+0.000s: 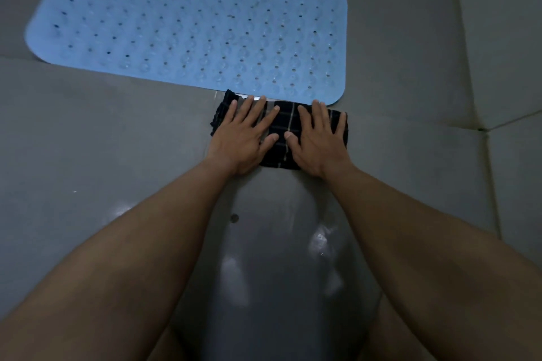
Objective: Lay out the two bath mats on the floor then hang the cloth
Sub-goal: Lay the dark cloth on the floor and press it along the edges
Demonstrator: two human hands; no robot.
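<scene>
Grey tiled floor point(88, 141), glossy with reflections near the camera. A blue perforated bath mat point(190, 17) lies flat on it, filling the upper part of the view. A dark plaid cloth point(283, 126), folded into a small rectangle, lies on the floor with its far edge at the mat's near border. The left hand point(243, 138) and right hand point(318, 139) both rest palm-down on the cloth, fingers spread flat, gripping nothing.

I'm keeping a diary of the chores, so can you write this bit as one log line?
left hand: flat on cloth | right hand: flat on cloth | cloth: folded, on floor beside blue mat | hung: not yet
</scene>
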